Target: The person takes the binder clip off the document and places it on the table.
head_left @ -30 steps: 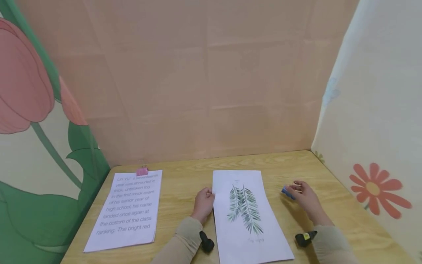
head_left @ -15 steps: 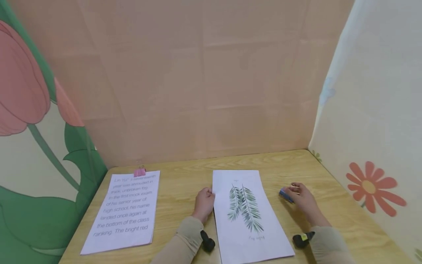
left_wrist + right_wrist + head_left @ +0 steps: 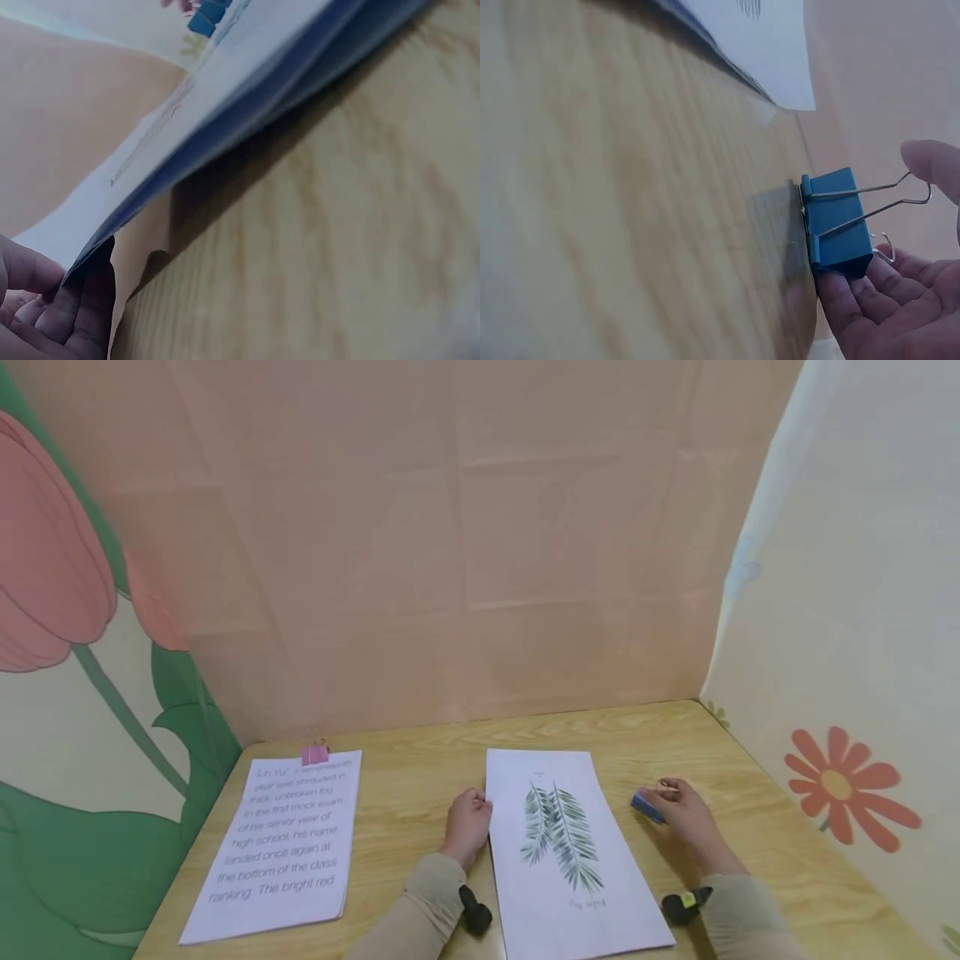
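A stack of white sheets [image 3: 618,893] lies before me, its top sheet printed with green palm leaves. My left hand [image 3: 467,827] pinches the stack's left edge between thumb and fingers. In the left wrist view that edge [image 3: 225,135] is lifted off the table and the layers are slightly parted. To the right of the stack, my right hand [image 3: 692,822] holds a blue binder clip [image 3: 836,214] by its wire handles. The thumb [image 3: 930,163] is on one handle and the fingers are under the clip's other side. The clip is apart from the paper.
On the left of the wooden table [image 3: 412,768] lies another stack of printed text sheets [image 3: 277,843], held at its top by a pink binder clip [image 3: 315,754]. A pinkish backdrop [image 3: 450,568] stands behind the table, and a flower-patterned wall [image 3: 862,652] on the right.
The blue binder clip has shifted slightly left and down with my right hand, showing more of its side. My left hand keeps its pinch on the paper stack. The head view has shifted a little.
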Motion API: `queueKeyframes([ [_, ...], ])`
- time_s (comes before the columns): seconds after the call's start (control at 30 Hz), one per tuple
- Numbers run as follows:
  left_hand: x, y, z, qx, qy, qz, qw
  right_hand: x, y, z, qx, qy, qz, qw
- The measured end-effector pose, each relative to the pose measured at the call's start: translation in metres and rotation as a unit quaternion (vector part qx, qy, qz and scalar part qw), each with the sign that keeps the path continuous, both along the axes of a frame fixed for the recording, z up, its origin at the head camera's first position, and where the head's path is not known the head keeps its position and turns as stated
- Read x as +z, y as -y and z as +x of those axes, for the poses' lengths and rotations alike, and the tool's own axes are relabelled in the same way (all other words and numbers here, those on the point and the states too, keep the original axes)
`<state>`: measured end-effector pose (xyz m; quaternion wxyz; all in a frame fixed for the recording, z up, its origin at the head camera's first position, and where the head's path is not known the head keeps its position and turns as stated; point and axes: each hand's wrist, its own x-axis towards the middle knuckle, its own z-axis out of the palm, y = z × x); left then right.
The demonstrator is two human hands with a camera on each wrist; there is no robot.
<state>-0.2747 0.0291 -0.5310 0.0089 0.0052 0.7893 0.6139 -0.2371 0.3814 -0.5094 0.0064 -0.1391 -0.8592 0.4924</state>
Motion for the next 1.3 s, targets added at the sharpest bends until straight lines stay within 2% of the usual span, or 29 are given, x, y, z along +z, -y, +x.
queueKeyframes([
  [0.3, 0.001, 0.001, -0.001, 0.000, 0.003, -0.007, 1.0000, 0.000, -0.002, 0.000, 0.005, 0.015, 0.003, 0.9999],
  [0.5, 0.002, 0.002, -0.003, -0.029, 0.029, 0.002, 0.9992, 0.003, 0.001, 0.001, 0.010, 0.022, 0.006, 0.9997],
  [0.7, 0.009, 0.006, -0.002, -0.055, 0.059, 0.006, 0.9968, 0.005, 0.005, 0.003, 0.018, 0.014, 0.012, 0.9997],
  [0.87, 0.014, 0.008, -0.002, -0.045, 0.062, 0.007, 0.9971, 0.006, 0.008, 0.003, 0.021, 0.007, 0.026, 0.9994],
  [0.97, 0.017, 0.011, -0.002, -0.036, 0.076, 0.010, 0.9964, 0.007, 0.009, 0.004, 0.022, 0.000, 0.030, 0.9993],
  [1.07, 0.018, 0.014, -0.001, -0.030, 0.085, 0.011, 0.9959, 0.009, 0.011, 0.004, 0.014, -0.022, 0.042, 0.9988],
  [1.3, 0.014, 0.020, 0.000, -0.029, 0.051, 0.024, 0.9980, 0.020, 0.015, 0.003, -0.043, -0.054, 0.076, 0.9948],
])
